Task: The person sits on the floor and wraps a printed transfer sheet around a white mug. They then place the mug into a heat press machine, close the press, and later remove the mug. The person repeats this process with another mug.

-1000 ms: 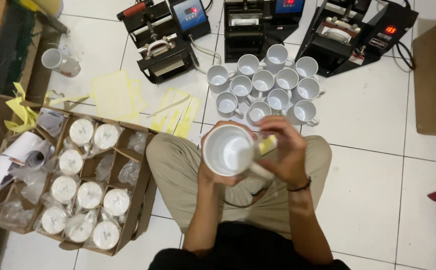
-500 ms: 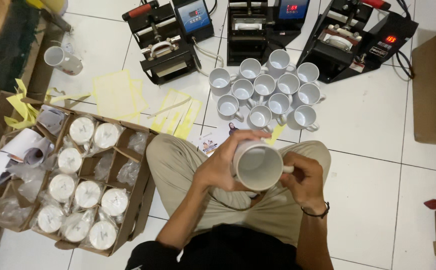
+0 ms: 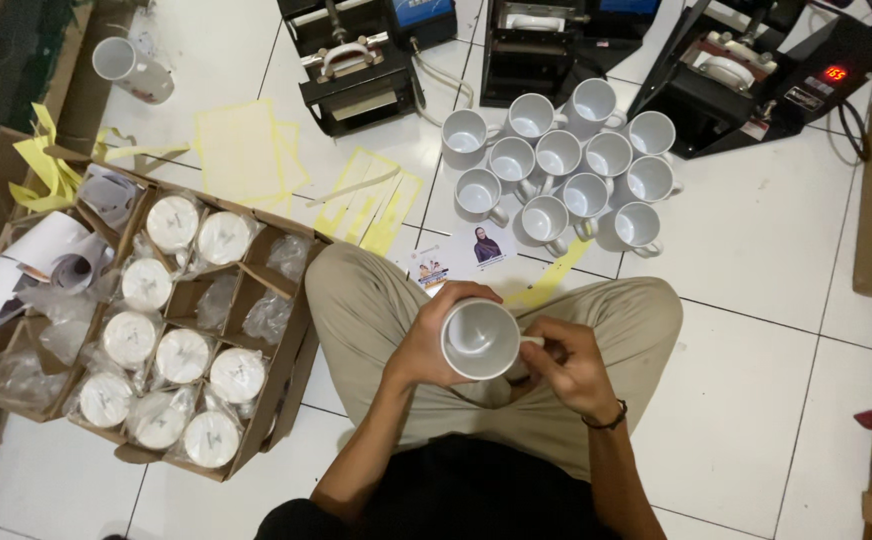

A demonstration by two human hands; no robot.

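White mug (image 3: 481, 340): held upright over the lap of a person seated cross-legged on the tiled floor (image 3: 756, 350), mouth facing up, handle pointing to the person's right.

Left hand (image 3: 426, 340): forearm rising from the lower left, wrist bent inward, fingers (image 3: 461, 293) curled around the mug's far and left wall, clamped on it.

Right hand (image 3: 571, 365): forearm angled in from the lower right, dark band at the wrist; fingers (image 3: 546, 348) bunched together at the mug's handle, pinching it.

Cluster of empty white mugs (image 3: 561, 170): standing on the floor ahead of the knees.

Cardboard box (image 3: 276, 360): just beside the left knee, divided into cells holding wrapped mugs.

Yellow paper strips (image 3: 246, 150): lying flat on the floor beyond the box.

Black press machines (image 3: 356, 70): along the top edge.
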